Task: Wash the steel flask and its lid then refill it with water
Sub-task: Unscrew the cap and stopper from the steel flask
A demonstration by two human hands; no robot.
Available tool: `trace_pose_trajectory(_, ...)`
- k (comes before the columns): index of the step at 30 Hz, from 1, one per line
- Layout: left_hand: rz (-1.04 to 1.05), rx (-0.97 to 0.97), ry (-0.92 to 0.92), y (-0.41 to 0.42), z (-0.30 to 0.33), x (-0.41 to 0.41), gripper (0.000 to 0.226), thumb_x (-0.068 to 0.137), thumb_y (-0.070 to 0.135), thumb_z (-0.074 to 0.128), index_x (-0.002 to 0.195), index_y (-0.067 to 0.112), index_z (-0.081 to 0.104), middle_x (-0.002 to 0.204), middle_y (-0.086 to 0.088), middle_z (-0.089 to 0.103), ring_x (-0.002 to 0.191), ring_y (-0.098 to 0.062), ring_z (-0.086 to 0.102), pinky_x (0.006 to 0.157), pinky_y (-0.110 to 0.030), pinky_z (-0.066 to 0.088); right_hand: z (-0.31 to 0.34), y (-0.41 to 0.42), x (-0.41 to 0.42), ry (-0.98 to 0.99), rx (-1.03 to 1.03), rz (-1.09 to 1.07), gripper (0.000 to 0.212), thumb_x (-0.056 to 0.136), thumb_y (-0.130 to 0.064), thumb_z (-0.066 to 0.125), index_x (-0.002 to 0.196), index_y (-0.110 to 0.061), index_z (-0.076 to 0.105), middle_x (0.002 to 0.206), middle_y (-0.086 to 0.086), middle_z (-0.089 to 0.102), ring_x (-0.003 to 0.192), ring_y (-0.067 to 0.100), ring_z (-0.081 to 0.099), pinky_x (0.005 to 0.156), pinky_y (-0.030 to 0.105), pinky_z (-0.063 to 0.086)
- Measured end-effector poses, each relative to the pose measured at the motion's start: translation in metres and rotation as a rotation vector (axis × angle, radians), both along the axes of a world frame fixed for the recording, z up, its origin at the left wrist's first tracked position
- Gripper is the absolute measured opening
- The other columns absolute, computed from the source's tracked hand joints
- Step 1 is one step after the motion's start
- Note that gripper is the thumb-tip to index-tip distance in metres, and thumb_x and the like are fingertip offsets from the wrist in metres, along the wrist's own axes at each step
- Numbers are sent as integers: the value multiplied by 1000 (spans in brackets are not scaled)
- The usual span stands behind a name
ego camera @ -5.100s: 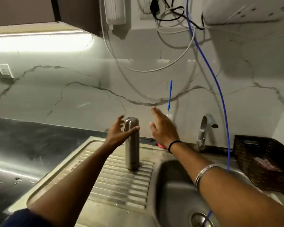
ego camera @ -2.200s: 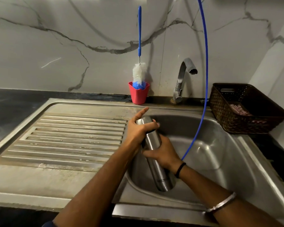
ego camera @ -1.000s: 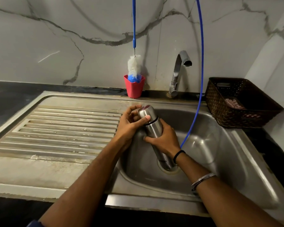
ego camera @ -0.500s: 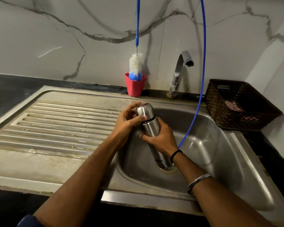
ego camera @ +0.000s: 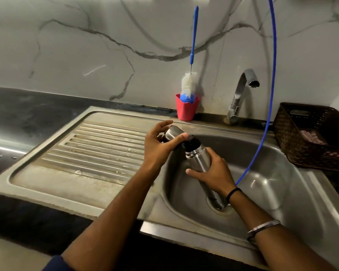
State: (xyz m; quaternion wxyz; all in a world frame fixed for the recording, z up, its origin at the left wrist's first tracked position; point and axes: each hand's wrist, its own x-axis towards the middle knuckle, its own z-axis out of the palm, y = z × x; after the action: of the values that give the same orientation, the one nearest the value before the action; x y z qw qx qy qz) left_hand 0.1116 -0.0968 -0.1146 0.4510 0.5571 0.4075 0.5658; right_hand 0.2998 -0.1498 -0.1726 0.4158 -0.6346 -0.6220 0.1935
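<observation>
Steel flask (ego camera: 201,163) held tilted over the sink basin (ego camera: 272,184), its base low by the drain and its open, threaded neck pointing up and to the left. The right hand (ego camera: 213,176) wraps the middle of the body, grip curled round the steel with the thumb lying across the near side. The lid (ego camera: 172,134) is off the neck and just to its left; the left hand (ego camera: 158,147) pinches it between thumb and curled fingers, index finger raised above it. Lid and neck lie close together; whether they still touch cannot be told. Left of the basin, the ribbed draining board (ego camera: 98,149) of the same steel unit. At the far edge, against the marbled wall, a red cup (ego camera: 186,111) holding a bottle brush (ego camera: 189,85) with a blue handle. To its right the tap (ego camera: 241,92), spout over the basin. A blue hose (ego camera: 270,106) curves down into the basin. At far right on the dark worktop (ego camera: 27,116), a brown woven basket (ego camera: 294,137).
</observation>
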Motion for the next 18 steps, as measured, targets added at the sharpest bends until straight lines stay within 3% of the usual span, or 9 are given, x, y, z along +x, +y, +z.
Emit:
trace_pose_trajectory(2, -13, 10, 108, 0, 4, -24, 54, 66, 30, 96, 114, 22, 72, 97, -8, 75, 76, -23, 73, 65, -37, 61, 0, -1, 3, 22, 16, -20, 66, 57, -55, 90, 111, -36, 59, 97, -16, 70, 86, 2, 67, 78, 38, 58)
trace_pose_trajectory(4, -47, 40, 311, 1, 2, -55, 51, 60, 40, 98, 104, 24, 76, 91, -5, 76, 78, -31, 72, 68, -46, 63, 0, -2, 5, 32, 17, -30, 63, 56, -52, 92, 108, -35, 60, 94, -16, 71, 83, 1, 67, 77, 38, 58)
trace_pose_trajectory(7, -98, 141, 664, 0, -4, -101, 62, 50, 61, 93, 99, 27, 76, 84, 0, 67, 71, -16, 64, 65, -39, 57, 1, -1, 5, 16, 9, -20, 61, 56, -50, 93, 105, -34, 60, 91, -15, 71, 81, 2, 67, 76, 39, 58)
trace_pose_trajectory(10, -95, 253, 925, -6, -10, -128, 70, 51, 72, 85, 106, 31, 73, 92, 5, 63, 79, -9, 62, 69, -38, 55, 1, 0, 2, 8, -1, 11, 63, 56, -49, 93, 107, -33, 60, 93, -15, 71, 82, 3, 67, 76, 38, 58)
trace_pose_trajectory(18, -91, 260, 965, -21, -26, -132, 80, 55, 82, 78, 118, 35, 69, 109, 20, 60, 92, -2, 61, 76, -35, 57, 0, -7, 4, 39, -41, 61, 62, 54, -52, 92, 105, -34, 61, 93, -13, 71, 83, 5, 68, 76, 39, 59)
